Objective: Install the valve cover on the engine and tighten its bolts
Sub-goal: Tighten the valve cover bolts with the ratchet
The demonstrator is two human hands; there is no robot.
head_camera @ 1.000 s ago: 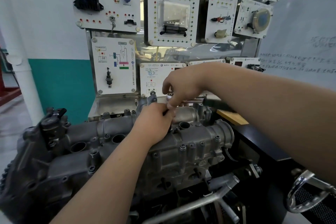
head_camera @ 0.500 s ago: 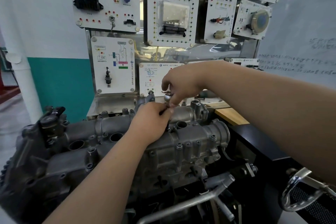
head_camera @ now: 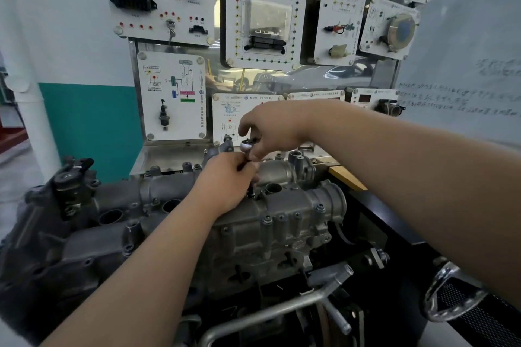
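While left hand (head_camera: 225,182) and right hand (head_camera: 272,129) clench one ratchet (head_camera: 246,146), one valve cover (head_camera: 284,204) lies beneath.

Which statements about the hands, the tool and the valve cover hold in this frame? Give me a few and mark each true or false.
1. The right hand grips the shiny top of the tool. True.
2. The left hand lies flat on the whiteboard. False: its fingers are curled round the tool's lower part, just above the valve cover.
3. The valve cover sits on top of the engine. True.
4. The right hand is lower than the left hand. False: it is above it, higher up on the tool.
5. White training panels stand behind the engine. True.
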